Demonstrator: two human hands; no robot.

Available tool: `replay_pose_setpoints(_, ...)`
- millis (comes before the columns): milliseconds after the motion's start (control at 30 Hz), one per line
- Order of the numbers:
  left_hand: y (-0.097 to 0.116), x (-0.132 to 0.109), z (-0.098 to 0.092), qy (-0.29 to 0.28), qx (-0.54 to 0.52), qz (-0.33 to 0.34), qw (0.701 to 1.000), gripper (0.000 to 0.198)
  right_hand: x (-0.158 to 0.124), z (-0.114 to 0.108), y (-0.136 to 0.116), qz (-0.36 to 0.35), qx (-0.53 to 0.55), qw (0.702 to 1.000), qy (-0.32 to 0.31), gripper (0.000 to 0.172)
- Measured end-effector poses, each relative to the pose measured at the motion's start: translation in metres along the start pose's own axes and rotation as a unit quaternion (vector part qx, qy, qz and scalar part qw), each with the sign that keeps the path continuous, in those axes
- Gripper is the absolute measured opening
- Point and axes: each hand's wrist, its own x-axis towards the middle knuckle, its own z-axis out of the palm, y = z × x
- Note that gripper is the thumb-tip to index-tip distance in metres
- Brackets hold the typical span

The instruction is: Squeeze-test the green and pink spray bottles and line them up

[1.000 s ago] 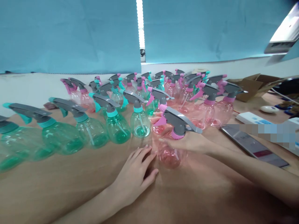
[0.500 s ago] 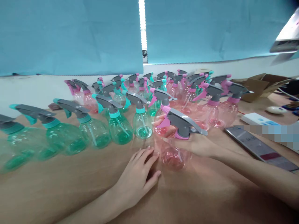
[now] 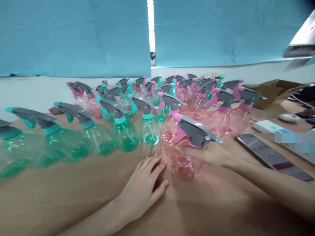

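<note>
A pink spray bottle [image 3: 186, 167] with a grey-and-pink trigger head stands on the table in front of me, slightly tilted. My right hand [image 3: 197, 151] reaches behind its neck, the fingers curled round beside the pink trigger; the bottle hides part of the hand. Just left of it, my left hand [image 3: 145, 183] lies on the wooden table [image 3: 86, 200], fingers spread, holding nothing. Beyond the hands, a clear-green spray bottle [image 3: 149, 131] with a turquoise collar and another pink spray bottle [image 3: 168, 126] stand side by side.
A row of green spray bottles [image 3: 98, 141] runs to the left. Several more pink and green ones crowd the back by the wall. On the right are a phone [image 3: 273, 157], a white power strip [image 3: 269, 126], a white mouse [image 3: 289, 117] and an open cardboard box [image 3: 270, 93].
My right hand and the pink spray bottle have shifted slightly right, and the bottle's head leans a little further right. The left hand stays nearly where it was.
</note>
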Motion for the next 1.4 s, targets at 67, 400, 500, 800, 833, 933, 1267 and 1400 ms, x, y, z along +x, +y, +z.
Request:
replay_pose_setpoints(67, 0.0, 0.0, 0.0, 0.001, 0.0, 0.0, 1.0, 0.041, 0.0, 0.0, 0.002, 0.018, 0.016, 1.0, -0.002, 0.021)
replay_pose_setpoints(400, 0.0, 0.001, 0.0, -0.004, 0.004, -0.004, 1.0, 0.041, 0.004, 0.008, 0.014, -0.03, 0.132, 0.99, -0.031, 0.015)
replay_pose_setpoints(500, 0.0, 0.001, 0.001, -0.004, 0.007, -0.005, 1.0, 0.042, 0.003, 0.01, 0.015, -0.021, 0.099, 0.995, 0.009, 0.018)
replay_pose_setpoints(800, 0.0, 0.001, 0.001, -0.01, 0.007, -0.003, 1.0, 0.042, 0.001, 0.014, 0.016, -0.001, 0.036, 0.999, 0.033, 0.019)
replay_pose_setpoints(833, 0.0, 0.001, 0.001, -0.008, 0.006, -0.003, 1.0, 0.042, 0.001, 0.015, 0.017, 0.005, 0.027, 0.999, 0.038, 0.018)
replay_pose_setpoints(933, 0.0, 0.0, 0.001, -0.004, 0.003, -0.006, 1.0, 0.041, 0.0, 0.016, 0.019, 0.007, 0.0, 0.999, 0.05, 0.022)
replay_pose_setpoints(1267, 0.0, 0.001, 0.0, -0.013, -0.004, -0.009, 1.0, 0.042, -0.002, 0.005, 0.002, 0.03, 0.001, 1.0, 0.001, 0.03)
replay_pose_setpoints(1400, 0.0, 0.001, 0.0, -0.005, -0.008, -0.009, 1.0, 0.042, -0.001, 0.006, 0.005, 0.024, 0.027, 0.999, 0.008, 0.028)
